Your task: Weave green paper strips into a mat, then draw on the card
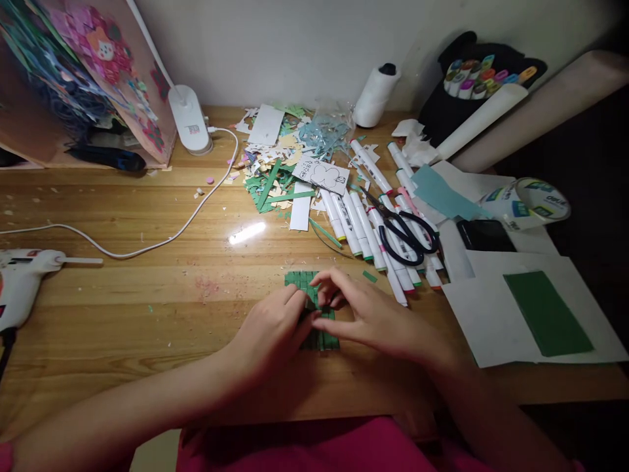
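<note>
Mat of green woven strips point(301, 279) lies flat on the bench point(147, 308), near the scissors point(407, 233) and to their left. Your left hand point(275, 328) and right hand point(381, 321) both pinch it, each grip narrow.

Left hand point(272, 331) and right hand point(373, 318) rest on the woven strip mat point(301, 279), near the front edge of the desk point(147, 308). Behind it, to the right, lie markers point(361, 226) with scissors point(407, 236) on them. The scrap pile point(275, 167) lies further back, the glue gun point(22, 282) far left and the tape roll point(528, 203) far right.
</note>
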### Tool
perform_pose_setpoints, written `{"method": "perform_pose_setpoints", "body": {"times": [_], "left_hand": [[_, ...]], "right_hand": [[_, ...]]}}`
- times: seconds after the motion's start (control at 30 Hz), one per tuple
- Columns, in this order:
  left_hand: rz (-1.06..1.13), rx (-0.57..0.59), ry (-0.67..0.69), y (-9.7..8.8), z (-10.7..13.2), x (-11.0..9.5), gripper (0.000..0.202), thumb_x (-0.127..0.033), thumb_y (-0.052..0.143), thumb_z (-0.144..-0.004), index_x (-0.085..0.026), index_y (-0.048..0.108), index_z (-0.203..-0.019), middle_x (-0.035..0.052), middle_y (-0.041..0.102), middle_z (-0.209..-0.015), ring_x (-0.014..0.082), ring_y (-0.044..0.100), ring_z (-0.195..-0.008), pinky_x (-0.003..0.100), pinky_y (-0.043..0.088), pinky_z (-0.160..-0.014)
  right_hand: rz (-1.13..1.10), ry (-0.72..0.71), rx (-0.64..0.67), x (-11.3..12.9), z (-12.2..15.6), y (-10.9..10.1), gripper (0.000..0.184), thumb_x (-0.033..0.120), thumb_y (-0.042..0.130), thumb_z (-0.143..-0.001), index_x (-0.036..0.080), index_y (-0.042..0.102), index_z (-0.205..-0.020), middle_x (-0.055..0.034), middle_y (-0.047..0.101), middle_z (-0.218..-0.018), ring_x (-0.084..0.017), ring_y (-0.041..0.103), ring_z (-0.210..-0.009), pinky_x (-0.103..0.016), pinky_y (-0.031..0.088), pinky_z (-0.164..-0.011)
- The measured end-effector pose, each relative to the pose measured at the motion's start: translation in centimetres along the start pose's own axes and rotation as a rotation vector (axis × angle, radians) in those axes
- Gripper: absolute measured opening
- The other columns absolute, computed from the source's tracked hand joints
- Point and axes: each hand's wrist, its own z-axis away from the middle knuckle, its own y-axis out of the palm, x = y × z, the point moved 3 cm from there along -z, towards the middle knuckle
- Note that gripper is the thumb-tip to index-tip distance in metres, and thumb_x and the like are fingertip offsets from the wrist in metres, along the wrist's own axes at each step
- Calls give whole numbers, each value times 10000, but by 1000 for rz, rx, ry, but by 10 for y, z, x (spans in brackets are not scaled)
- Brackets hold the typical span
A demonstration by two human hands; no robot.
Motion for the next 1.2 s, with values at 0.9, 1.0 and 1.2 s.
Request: {"method": "perform_pose_setpoints", "body": {"times": [0.9, 1.0, 1.2], "left_hand": [[173, -51, 1, 2, 4, 4, 119, -197, 489, -930, -125, 580, -905, 81, 597, -850, 202, 562, -783, 320, 462, -700], [174, -29, 12, 0, 3, 1, 106, -216, 511, -919, -136, 575, -891, 66, 586, -837, 192, 550, -755, 310, 453, -678], [114, -36, 2, 2, 2, 2, 131, -183, 472, -927, -139, 567, -848, 60, 572, -810, 187, 542, -732, 304, 447, -658]], "right_hand": [[-415, 215, -183, -17, -10, 1, 127, 264, 609, -805, 211, 505, -856, 16, 667, -703, -141, 653, -671, -250, 501, -623], [-525, 252, -197, -15, -12, -1, 150, 301, 603, -815, 201, 502, -866, -22, 712, -764, -145, 664, -657, -262, 512, -612], [-382, 185, -214, -12, -8, -8, 117, 315, 549, -864, 200, 536, -883, -30, 702, -814, -153, 665, -742, -269, 513, -665]]}}
